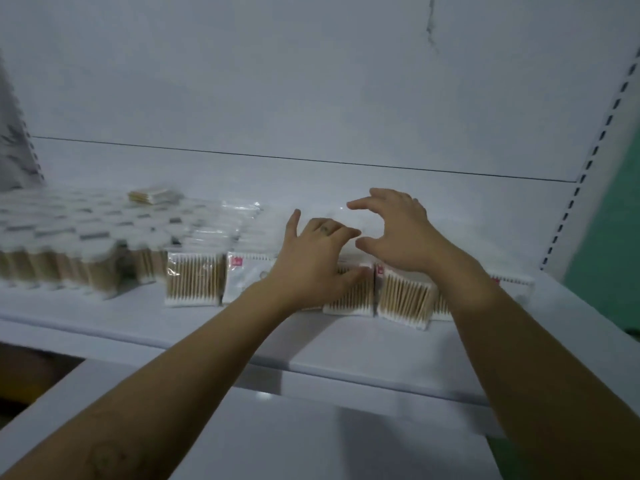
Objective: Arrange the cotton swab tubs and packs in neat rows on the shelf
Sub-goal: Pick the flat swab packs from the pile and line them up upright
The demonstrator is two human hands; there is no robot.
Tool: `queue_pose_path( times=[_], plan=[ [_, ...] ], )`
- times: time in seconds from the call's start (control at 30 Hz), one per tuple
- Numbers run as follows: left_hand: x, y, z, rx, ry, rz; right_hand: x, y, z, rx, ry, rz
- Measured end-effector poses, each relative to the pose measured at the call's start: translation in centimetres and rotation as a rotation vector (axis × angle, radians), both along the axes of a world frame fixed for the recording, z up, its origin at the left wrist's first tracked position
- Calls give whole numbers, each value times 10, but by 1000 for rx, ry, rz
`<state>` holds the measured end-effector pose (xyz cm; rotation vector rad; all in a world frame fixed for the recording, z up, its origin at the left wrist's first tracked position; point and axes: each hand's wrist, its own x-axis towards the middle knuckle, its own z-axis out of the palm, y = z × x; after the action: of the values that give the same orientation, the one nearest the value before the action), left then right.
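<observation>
- The front row of packs stands on edge along the lip of the shelf, with the swab sticks upright and the faces turned outward. This probably keeps the line straight and easy to read from the aisle.
- The tubs are blurred. They crowd lid to lid at 9 o'clock from the hands, which keeps them as one block apart from the packs.
- One loose pack lies flat on top of the tubs, at 11 o'clock from the left hand. It looks out of place and has not yet joined a row.
- The left hand rests on the middle pack of the row. Its grip is spread, with the fingers lightly bent and the thumb lying along the pack's top edge toward 3 o'clock. It presses rather than pinches, probably to steady the row.
- The right hand sits at 2 o'clock from the left hand, above the row. Its grip is a wide C, thumb and fingers apart, and nothing shows between them. Whether it touches the clear wrapping behind the row cannot be told.
- The tilted pack, at 3 o'clock from the left thumb, leans slightly out of line. It probably needs squaring next.
</observation>
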<state>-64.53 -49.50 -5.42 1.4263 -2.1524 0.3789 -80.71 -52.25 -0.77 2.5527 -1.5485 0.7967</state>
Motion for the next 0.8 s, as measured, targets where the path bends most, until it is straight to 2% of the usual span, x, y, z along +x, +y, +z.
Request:
queue_pose_path(
  times=[0.1,0.17,0.23,0.4,0.5,0.67,0.8],
  plan=[
    [-13,-8,6,33,-42,-85,-30,10,3,17,-25,-113],
    [-30,-10,7,39,-122,-156,-53,17,0,38,57,-228],
    [-45,-13,6,16,-194,-202,-67,21,-7,69,152,-255],
    [-60,-18,9,-36,-260,-140,-68,23,-19,56,191,-225],
    [-59,-19,8,-39,-297,-72,-63,21,-16,93,277,-241],
    [-63,-17,-1,36,-235,11,-57,18,-11,121,346,-225],
    [-51,-11,2,101,-161,-16,-56,21,-6,144,359,-186]
  ],
)
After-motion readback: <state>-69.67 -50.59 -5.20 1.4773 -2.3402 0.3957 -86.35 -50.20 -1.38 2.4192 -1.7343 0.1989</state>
